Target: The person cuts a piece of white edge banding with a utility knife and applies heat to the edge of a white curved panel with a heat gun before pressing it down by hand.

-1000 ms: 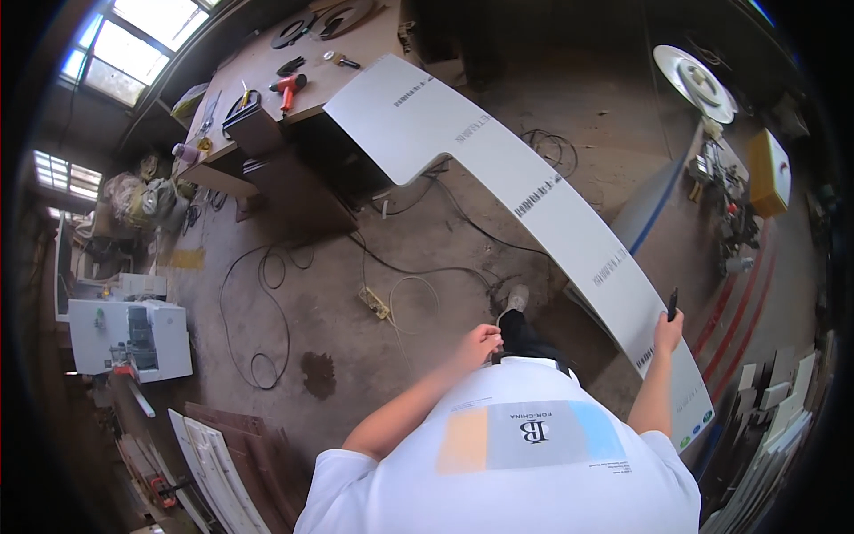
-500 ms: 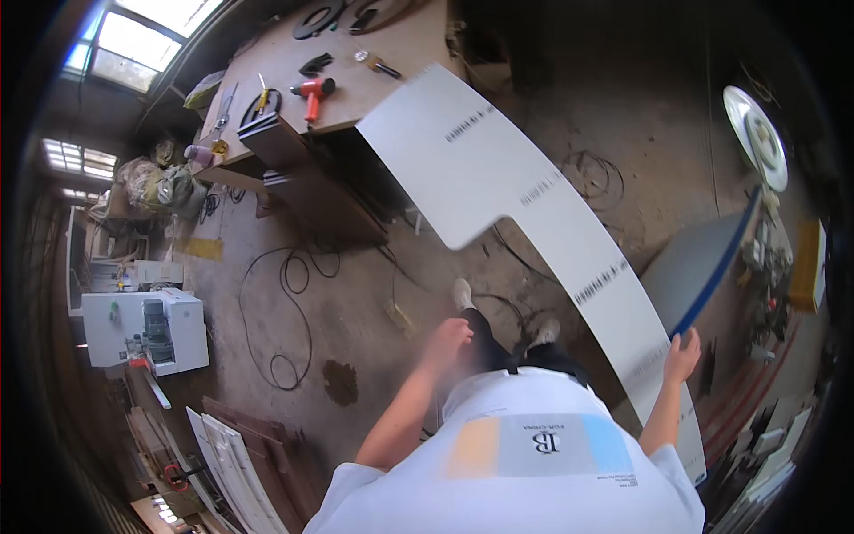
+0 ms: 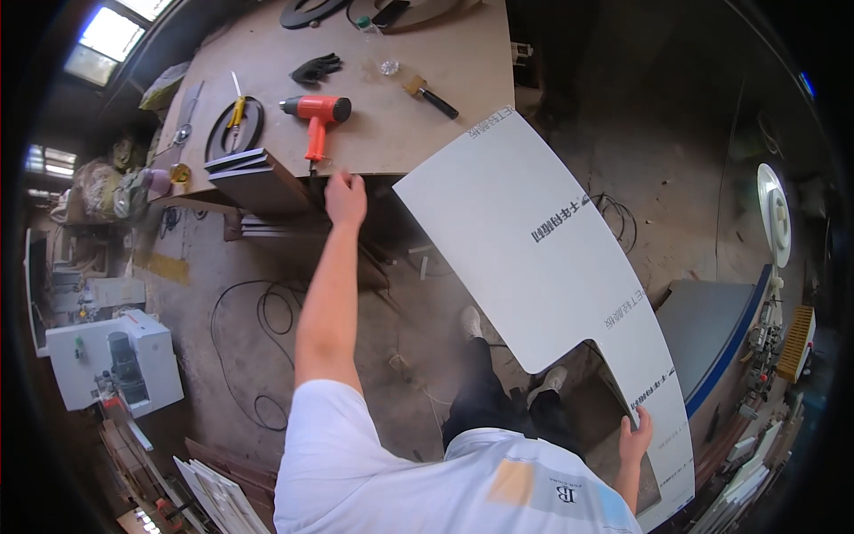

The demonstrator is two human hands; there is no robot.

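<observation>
Flat white panel [image 3: 520,227], curved outer edge, notched inner, wide end beside table [image 3: 467,58]. Right hand [image 3: 633,440] at its narrow limb, can't tell if pinching. Left hand [image 3: 345,200] curled near red heat gun [image 3: 318,111], grip unclear.

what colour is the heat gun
The heat gun is red with a dark nozzle, clearest in head view.

At the right hand [image 3: 634,438], the notched panel [image 3: 527,233] is showing a smooth face. Beyond the left hand [image 3: 345,198], the heat gun [image 3: 318,114] is showing plastic.

One heat gun [image 3: 318,114], one glove [image 3: 316,69], two shoes [image 3: 471,322] [image 3: 549,381]
</observation>
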